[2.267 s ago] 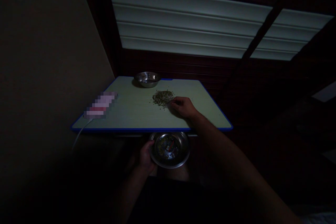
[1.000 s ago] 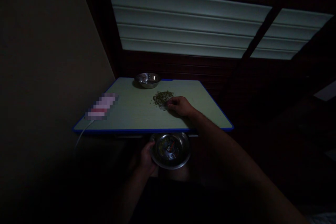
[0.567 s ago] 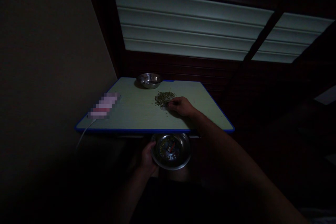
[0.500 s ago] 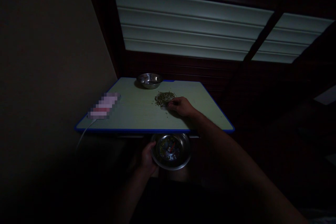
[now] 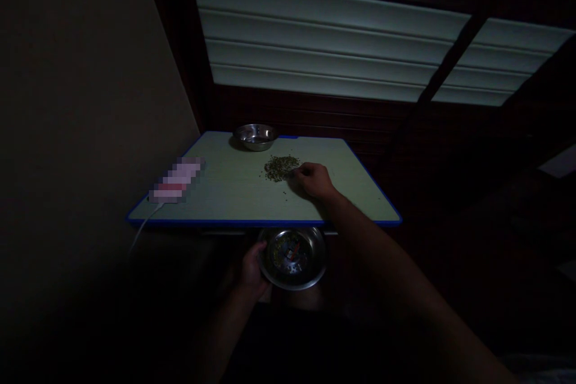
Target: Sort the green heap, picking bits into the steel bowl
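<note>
Below the table's front edge, my left hand (image 5: 252, 267) grips the left rim of a shiny metal bowl (image 5: 317, 276). Small greenish bits and a dark, partly red patch show in the bottom of that bowl. On the pale tabletop lies a loose pile of small greenish-brown grains (image 5: 279, 167), perhaps beans. My right hand (image 5: 314, 180) is at the right side of the pile, fingers drawn together. Whatever its fingertips hold, if anything, is too small and dark to make out. A few stray grains lie in front of the pile.
A second metal bowl (image 5: 255, 138) stands at the back left of the blue-edged table (image 5: 225, 204). A blurred-out pink and white object (image 5: 176, 180) lies at the left edge, with a white cable (image 5: 146, 225) hanging down. Behind are dark wooden panels with pale slats (image 5: 324, 42).
My right hand has shifted slightly right and away from the pile. A small pale thing at its fingertips no longer shows. My left hand still holds the bowl.
</note>
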A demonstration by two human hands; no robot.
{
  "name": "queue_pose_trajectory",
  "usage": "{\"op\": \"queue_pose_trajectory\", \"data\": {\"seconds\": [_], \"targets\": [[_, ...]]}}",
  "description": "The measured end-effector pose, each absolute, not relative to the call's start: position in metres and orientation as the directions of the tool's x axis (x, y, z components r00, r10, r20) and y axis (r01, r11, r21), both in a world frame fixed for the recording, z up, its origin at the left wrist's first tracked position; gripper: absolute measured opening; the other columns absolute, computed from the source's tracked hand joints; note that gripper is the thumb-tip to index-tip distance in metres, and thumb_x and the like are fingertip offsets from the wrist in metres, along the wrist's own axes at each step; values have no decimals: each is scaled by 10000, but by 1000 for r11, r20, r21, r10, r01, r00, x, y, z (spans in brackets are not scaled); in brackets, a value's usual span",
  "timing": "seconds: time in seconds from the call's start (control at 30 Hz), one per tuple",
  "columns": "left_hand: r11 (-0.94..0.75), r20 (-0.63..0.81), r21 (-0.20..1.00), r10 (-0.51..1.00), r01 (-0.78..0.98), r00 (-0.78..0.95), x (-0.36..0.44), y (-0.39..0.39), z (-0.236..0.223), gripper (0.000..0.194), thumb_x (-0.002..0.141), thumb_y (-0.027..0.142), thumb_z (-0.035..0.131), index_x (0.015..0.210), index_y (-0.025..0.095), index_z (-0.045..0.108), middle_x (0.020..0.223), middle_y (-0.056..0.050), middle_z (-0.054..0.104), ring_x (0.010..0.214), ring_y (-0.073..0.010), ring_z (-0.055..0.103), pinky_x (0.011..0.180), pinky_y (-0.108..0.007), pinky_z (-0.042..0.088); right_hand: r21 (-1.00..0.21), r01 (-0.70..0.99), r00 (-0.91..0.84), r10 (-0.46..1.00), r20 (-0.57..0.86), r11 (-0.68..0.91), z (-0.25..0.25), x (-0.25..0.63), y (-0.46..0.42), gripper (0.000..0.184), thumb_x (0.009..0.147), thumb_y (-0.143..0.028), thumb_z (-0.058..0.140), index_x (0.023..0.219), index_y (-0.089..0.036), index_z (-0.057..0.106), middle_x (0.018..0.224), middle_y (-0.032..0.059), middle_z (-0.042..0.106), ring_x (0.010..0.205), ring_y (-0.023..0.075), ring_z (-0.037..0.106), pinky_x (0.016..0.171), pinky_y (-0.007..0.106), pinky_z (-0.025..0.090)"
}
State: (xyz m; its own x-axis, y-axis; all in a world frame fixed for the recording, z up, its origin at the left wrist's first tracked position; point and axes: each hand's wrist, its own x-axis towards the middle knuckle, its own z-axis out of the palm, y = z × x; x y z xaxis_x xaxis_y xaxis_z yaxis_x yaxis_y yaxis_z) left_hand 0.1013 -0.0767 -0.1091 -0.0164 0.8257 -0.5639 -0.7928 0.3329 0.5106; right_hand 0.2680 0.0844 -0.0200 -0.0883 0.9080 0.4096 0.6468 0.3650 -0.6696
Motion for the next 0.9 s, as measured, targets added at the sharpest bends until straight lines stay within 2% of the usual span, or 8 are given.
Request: {"op": "queue_pose_trajectory", "data": {"seconds": [0.23, 0.4, 0.6, 0.9], "targets": [[327, -567, 516, 823, -792, -30, 103, -78, -104, 128, 684, 210, 629, 743, 126, 705, 695, -78, 729, 649, -213, 667, 646, -321, 529, -645, 588, -204, 861, 466, 488, -22, 267, 83, 213, 812, -313, 561, 822, -151, 699, 764, 23, 696, 702, 132, 581, 696, 248, 436], [326, -569, 501, 822, -801, -22, 103, -77, -107, 113, 669, 203, 645, 746, 138, 697, 685, -65, 727, 674, -224, 679, 660, -328, 537, -637, 576, -249, 853, 459, 511, -23, 267, 85, 204, 826, -316, 567, 854, -170, 707, 814, 38, 712, 738, 142, 603, 725, 260, 450], [331, -562, 513, 827, -792, -19, 102, -78, -108, 121, 685, 219, 639, 724, 122, 700, 687, -79, 729, 643, -210, 670, 641, -311, 535, -700, 524, -193, 868, 457, 485, -19, 266, 81, 185, 811, -286, 568, 842, -167, 705, 809, 31, 714, 750, 143, 611, 736, 258, 461], [333, -571, 506, 821, -796, -19, 102, -77, -107, 140, 668, 214, 647, 774, 142, 702, 704, -73, 734, 693, -244, 686, 682, -358, 544, -617, 638, -170, 866, 470, 460, -20, 267, 80, 190, 810, -287, 558, 830, -170, 706, 779, 24, 704, 729, 145, 597, 731, 261, 450]]}}
